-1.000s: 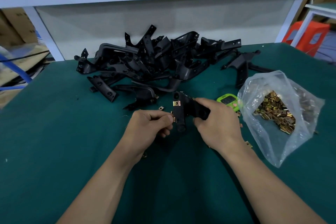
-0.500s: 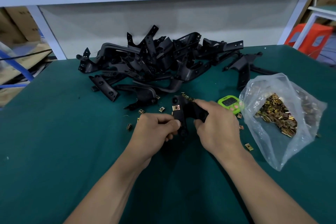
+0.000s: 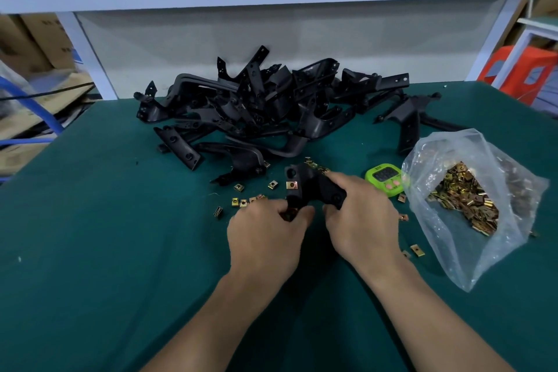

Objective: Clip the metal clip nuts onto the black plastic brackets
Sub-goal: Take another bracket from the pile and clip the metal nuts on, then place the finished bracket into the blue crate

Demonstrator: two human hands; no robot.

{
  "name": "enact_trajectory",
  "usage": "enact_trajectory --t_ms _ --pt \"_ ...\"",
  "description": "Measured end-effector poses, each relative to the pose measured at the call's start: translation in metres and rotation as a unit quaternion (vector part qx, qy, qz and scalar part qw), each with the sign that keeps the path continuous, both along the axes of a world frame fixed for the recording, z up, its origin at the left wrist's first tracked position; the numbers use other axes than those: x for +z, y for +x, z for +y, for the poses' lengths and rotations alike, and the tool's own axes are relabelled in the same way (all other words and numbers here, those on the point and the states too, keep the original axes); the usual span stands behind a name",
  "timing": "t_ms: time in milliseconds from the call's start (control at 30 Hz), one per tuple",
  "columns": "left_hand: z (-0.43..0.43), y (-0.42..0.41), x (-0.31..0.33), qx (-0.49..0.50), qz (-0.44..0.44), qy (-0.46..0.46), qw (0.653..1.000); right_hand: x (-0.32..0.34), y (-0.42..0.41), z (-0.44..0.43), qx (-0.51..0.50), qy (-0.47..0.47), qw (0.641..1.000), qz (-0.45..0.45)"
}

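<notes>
You're mid-fit on one bracket [image 3: 308, 187], held low over the green mat [image 3: 120, 251] in front of the bracket pile [image 3: 256, 106]. Your right hand [image 3: 362, 220] is wrapped round its right arm, while your left hand [image 3: 265, 235] pinches a second clip nut [image 3: 288, 216] against its lower end, half hidden by fingers. A fitted clip nut [image 3: 292, 184] already sits higher up. The next move, I'd judge, is to push this one fully home, square to the edge.
</notes>
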State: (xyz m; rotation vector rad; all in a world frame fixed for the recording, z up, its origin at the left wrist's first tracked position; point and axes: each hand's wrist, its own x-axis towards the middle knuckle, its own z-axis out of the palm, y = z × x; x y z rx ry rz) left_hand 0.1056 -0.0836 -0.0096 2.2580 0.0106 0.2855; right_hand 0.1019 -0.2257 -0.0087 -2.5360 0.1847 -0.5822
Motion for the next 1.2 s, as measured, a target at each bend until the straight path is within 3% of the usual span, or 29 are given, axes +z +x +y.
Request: enact_trajectory --t_ms 233,400,667,767,900,1200 --pt "-0.006 0.001 0.000 0.037 0.016 -0.011 0.999 -0.002 0.000 0.009 -0.033 0.015 0.999 -0.029" --pt "-0.005 -0.001 -0.002 0.048 -0.013 0.079 0.996 0.002 -0.001 0.004 -0.019 0.037 0.999 -0.015" --pt "-0.003 0.000 -0.005 0.040 -0.066 0.133 0.988 0.004 -0.002 0.006 -0.021 0.041 0.999 -0.002" --pt "-0.002 0.000 -0.004 0.019 -0.053 0.116 0.992 0.004 -0.001 0.005 -0.020 0.055 0.998 0.001" --pt "0.004 0.005 -0.004 -0.047 -0.022 -0.027 0.998 0.004 0.001 0.002 -0.031 0.071 0.997 -0.003" --pt "0.000 0.006 -0.004 -0.036 -0.062 0.019 0.997 0.001 0.003 -0.001 -0.016 0.062 0.998 0.004"
